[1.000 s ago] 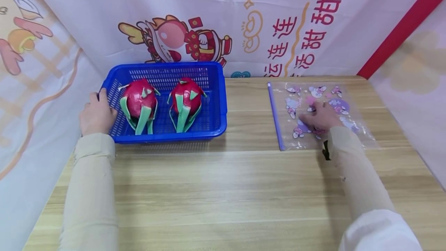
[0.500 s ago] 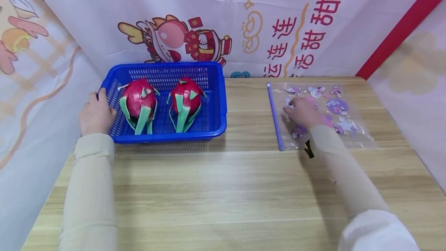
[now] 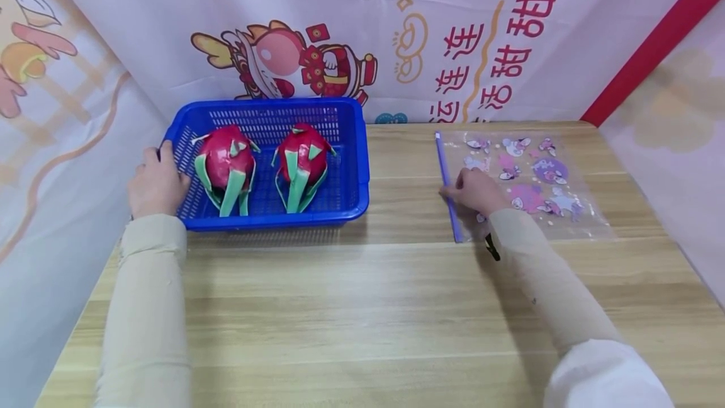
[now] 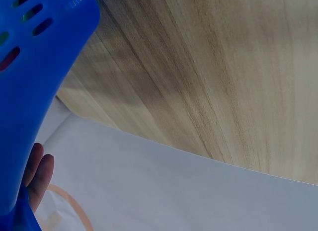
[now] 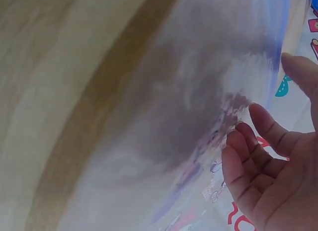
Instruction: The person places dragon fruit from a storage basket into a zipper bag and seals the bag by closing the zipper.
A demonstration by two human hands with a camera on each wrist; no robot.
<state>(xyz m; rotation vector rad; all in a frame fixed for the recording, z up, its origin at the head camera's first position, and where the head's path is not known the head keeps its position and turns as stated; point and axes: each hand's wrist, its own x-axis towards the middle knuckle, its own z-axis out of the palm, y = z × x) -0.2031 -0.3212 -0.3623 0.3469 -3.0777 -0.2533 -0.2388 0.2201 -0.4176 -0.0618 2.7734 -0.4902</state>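
A blue plastic basket (image 3: 272, 219) stands at the left of the table, with two red dragon fruits (image 3: 228, 155), green-leaved, lying inside. My left hand (image 3: 157, 184) grips the basket's left rim; in the left wrist view two fingers (image 4: 40, 179) show beyond the rim, the rest being hidden. To the right lies a flat clear zip bag (image 3: 572, 222) with pink and purple cartoon prints and a purple slider strip (image 3: 455, 222) along its left edge. My right hand (image 3: 478, 191) is over that edge, thumb at the strip, fingers loosely bent and apart from the thumb.
The wooden table (image 3: 340, 313) runs up to a white printed cloth (image 3: 362, 36) hanging behind. More printed cloth closes off the left and right sides. A strip of table separates the basket from the bag.
My right hand has slid left across the bag, from its middle to the purple strip. My left hand, the basket and the dragon fruits have kept their places.
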